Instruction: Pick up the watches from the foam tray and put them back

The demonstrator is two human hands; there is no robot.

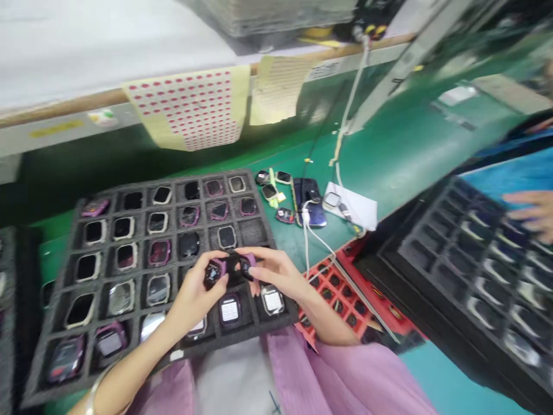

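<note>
My left hand [199,288] grips a purple-rimmed smartwatch case [215,272], its dark face turned up. Between the fingers of my right hand [276,270] is a second purple-rimmed smartwatch case [247,265], tilted on edge. Both hands are close together above a dark grey foam tray [173,233] divided into square pockets. Many pockets hold watch cases with purple or pale rims. Below my hands lie a watch with a white-labelled face [229,310] and a pale one [272,300]. My hands hide some pockets.
Behind the tray, several loose watch cases [284,177], a dark blue phone-like device [309,202] and white cables [306,230] lie on the green table. A red gridded tray [341,300] sits lower right. Another person's hand [533,210] is over a black tray [432,242] at right.
</note>
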